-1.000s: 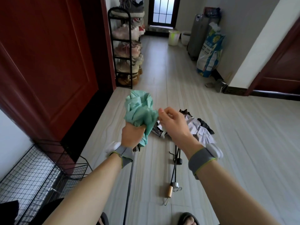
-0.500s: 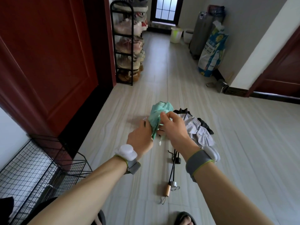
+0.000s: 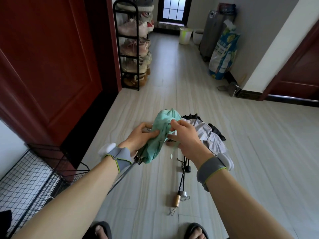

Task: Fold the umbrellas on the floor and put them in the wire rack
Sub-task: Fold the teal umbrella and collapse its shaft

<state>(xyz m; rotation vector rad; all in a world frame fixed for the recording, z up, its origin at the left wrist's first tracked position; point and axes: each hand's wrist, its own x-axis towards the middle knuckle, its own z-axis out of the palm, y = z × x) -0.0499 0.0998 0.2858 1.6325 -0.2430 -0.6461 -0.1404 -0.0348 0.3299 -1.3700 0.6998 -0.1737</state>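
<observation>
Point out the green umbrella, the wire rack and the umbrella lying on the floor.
green umbrella (image 3: 154, 150), head view, on its bunched canopy fabric.
wire rack (image 3: 25, 176), head view, on its mesh wall.
floor umbrella (image 3: 177, 200), head view, on its wooden handle.

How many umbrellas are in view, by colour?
Mint green umbrella, gripped by the left hand and pinched by the right hand: 1
Silver-and-black umbrella, lying on the floor: 1
Total: 2
</observation>
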